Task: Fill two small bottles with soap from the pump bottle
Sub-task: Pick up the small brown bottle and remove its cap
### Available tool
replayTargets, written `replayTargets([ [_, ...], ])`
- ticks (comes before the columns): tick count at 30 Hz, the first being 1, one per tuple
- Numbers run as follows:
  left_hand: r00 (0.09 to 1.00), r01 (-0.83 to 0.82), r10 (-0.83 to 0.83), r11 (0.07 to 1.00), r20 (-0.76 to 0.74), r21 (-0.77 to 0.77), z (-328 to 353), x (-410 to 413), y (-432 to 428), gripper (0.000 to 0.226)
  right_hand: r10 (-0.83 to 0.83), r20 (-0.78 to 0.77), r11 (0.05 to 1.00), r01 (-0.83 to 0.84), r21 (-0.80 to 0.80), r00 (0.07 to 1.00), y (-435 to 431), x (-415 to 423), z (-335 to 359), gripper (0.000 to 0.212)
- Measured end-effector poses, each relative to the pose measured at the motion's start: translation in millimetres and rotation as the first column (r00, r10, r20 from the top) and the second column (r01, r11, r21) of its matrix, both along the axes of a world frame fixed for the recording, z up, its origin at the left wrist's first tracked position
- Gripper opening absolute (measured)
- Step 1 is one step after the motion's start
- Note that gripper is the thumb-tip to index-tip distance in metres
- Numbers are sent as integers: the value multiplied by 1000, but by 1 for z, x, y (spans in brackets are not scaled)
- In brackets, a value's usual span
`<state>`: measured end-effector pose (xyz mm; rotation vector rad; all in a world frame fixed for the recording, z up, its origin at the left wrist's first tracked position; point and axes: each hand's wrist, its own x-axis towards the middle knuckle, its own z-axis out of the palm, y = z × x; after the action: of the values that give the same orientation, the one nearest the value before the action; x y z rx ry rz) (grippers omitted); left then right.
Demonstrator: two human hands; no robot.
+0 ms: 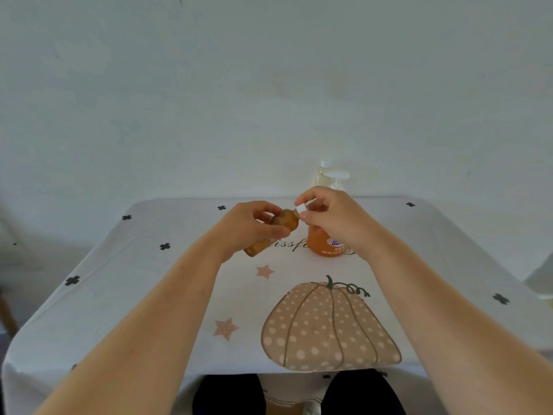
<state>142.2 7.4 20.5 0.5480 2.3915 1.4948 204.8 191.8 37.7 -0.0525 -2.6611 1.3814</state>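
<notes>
Now my left hand (251, 226) is wrapped round the body of the amber small bottle (285, 221), holding it tilted above the tablecloth (149, 280), neck pointing up and to the right; my right hand (332, 220) pinches its white cap (300, 208) between thumb and fingertips, right at the neck. Whether the cap is fully seated on the thread I cannot tell; my fingers cover the join.

The bottle looks dark with soap through most of its length, so I judge it full or nearly so, and this step is the capping. Filled, it should feel light but dense for its size; the wall is probably thin plastic that gives under a squeeze, so I want my left grip firm round the middle, not crushing, or soap will well up at the neck. Any drips would make it slippery; the cap is small and smooth, best taken by its sides with the fingertips and turned in short twists.

The pump bottle (321, 244), orange and labelled, stands on the cloth just behind my right hand, its white pump head (336, 175) showing above my knuckles; it looks heavier and steadier. A pale small bottle (319, 176) with a white top stands behind it near the far table edge; its contents look pale, so I cannot judge its fill.
</notes>
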Motion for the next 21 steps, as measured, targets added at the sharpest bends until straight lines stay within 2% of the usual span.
replayTargets([
  [3,999,1,-4,999,51,54,-4,2,5,33,-67,-58,994,61,-89,996,7,7,2,16],
  [5,998,-29,23,995,66,97,-7,3,9,32,-152,-100,979,136,-153,983,16,11,0,15],
  [7,996,-64,54,987,72,146,-8,5,15,31,-273,-150,956,251,-149,950,28,14,-6,14],
  [10,991,-114,96,970,92,217,-10,7,25,31,-433,-169,896,443,24,886,53,17,-21,11],
  [12,989,-136,119,965,88,224,-11,7,32,32,-474,-112,856,487,176,873,72,18,-37,13],
  [15,984,-172,159,958,75,227,-14,9,41,35,-451,-6,818,416,397,892,90,17,-64,24],
  [17,980,-196,184,949,74,246,-16,8,45,35,-427,35,797,358,486,904,95,17,-77,27],
  [21,975,-221,206,941,84,257,-17,5,47,36,-416,35,789,341,512,909,91,15,-78,37],
])
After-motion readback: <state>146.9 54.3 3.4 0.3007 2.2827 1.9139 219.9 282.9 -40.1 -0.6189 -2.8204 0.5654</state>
